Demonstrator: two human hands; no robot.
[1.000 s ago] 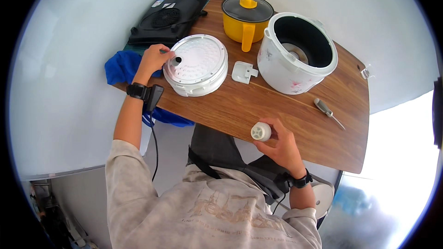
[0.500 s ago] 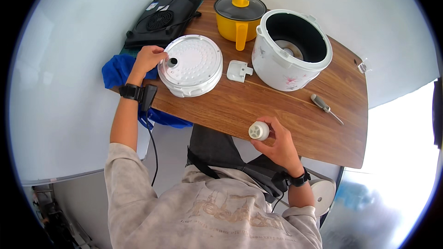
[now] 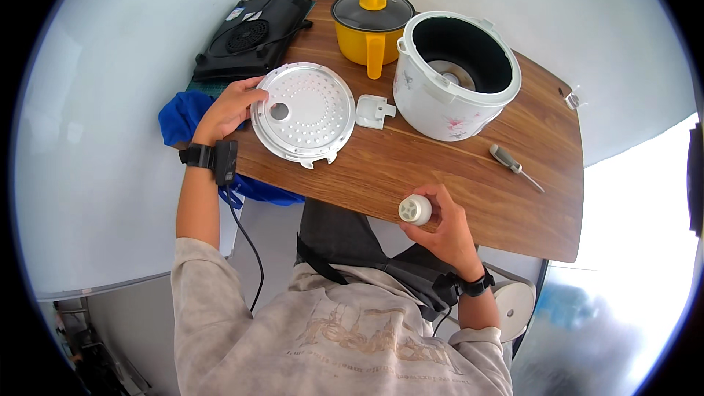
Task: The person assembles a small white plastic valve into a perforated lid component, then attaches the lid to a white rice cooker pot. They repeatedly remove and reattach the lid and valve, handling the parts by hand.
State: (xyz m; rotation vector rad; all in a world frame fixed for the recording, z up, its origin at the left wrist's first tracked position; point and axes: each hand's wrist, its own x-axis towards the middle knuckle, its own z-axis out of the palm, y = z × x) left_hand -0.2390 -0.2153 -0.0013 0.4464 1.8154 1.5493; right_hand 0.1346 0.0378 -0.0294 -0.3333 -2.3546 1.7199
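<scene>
At its left edge, the round white rice cooker lid (image 3: 312,114) is gripped by my left hand (image 3: 232,108), thumb on top and fingers under the rim. Its dimpled metal inner face, with a round hole near my thumb, is turned up and tilted. Over the table's front edge my right hand (image 3: 445,229) holds a small white steam valve (image 3: 415,210) between thumb and fingers, its slotted round end facing up. A small white plastic cover piece (image 3: 372,111) lies right beside the lid. Farther right stands the white rice cooker body (image 3: 447,106), open-topped, with a dark inside.
A yellow electric pot (image 3: 359,45) with a glass lid stands at the back. An upturned black cooktop (image 3: 253,38) and blue cloth (image 3: 183,116) are at the left. On the wooden table (image 3: 359,176), a grey-handled screwdriver (image 3: 515,167) lies to the right.
My left hand has taken hold of the lid's edge and tilted it, and its hole now shows more openly. The right hand keeps the steam valve in nearly the same place.
</scene>
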